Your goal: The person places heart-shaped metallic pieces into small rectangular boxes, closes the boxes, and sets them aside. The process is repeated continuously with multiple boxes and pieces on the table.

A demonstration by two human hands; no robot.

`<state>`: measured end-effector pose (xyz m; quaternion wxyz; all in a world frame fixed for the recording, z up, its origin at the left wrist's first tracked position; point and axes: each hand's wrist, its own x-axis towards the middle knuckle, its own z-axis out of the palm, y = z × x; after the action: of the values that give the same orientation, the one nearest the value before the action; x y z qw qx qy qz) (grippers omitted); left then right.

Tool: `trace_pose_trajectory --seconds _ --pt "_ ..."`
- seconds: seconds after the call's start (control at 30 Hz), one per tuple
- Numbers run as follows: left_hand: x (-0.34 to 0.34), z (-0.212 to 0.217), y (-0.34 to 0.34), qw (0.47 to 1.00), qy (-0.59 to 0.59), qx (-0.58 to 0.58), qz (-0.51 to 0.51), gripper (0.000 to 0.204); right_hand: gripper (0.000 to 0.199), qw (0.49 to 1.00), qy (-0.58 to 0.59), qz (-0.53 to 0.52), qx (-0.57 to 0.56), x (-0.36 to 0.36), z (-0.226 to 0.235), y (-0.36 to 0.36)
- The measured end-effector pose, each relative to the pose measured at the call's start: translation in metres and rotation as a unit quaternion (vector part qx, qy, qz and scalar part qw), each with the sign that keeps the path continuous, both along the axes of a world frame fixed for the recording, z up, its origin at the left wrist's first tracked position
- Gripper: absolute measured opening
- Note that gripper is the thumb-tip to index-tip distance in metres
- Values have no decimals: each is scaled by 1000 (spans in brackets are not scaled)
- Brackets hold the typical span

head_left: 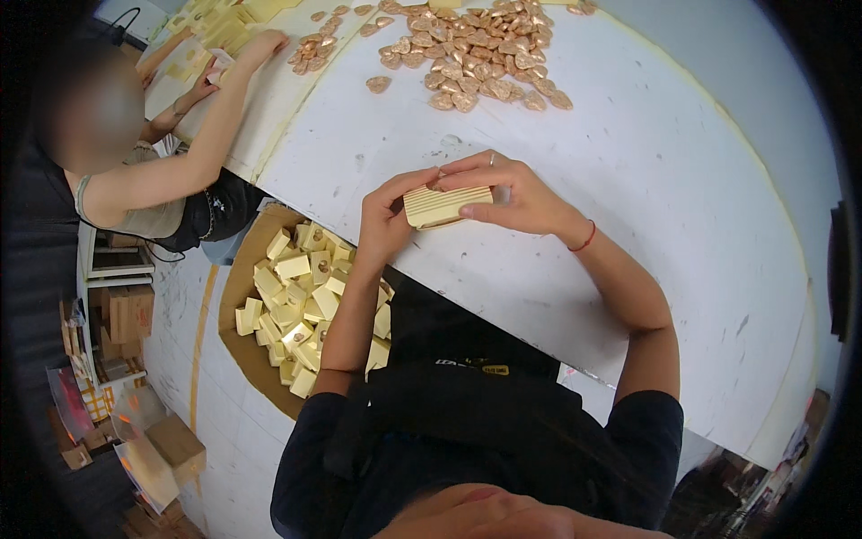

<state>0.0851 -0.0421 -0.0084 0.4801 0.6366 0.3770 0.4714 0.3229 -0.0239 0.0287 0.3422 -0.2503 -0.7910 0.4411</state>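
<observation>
Just above the near edge of the white table I hold a small pale-yellow box with a ribbed face. My left hand is wrapped round its left end. The fingers of my right hand lie along its far edge, and the thumb presses on the ribbed face. What sits under the fingertips at the box's far edge is hidden. Beyond my hands, a pile of shiny copper-coloured, stone-shaped pieces is spread on the table, with one stray piece apart from it.
A cardboard carton full of similar yellow boxes stands by my left arm, below the table edge. At the left a co-worker handles something pale at the white table. Shelving with cardboard boxes stands farther left.
</observation>
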Motion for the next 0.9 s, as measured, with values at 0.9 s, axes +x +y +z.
trace_pose_trajectory --seconds 0.9 --pt "-12 3 -18 945 218 245 -17 24 12 986 -139 74 -50 37 13 12"
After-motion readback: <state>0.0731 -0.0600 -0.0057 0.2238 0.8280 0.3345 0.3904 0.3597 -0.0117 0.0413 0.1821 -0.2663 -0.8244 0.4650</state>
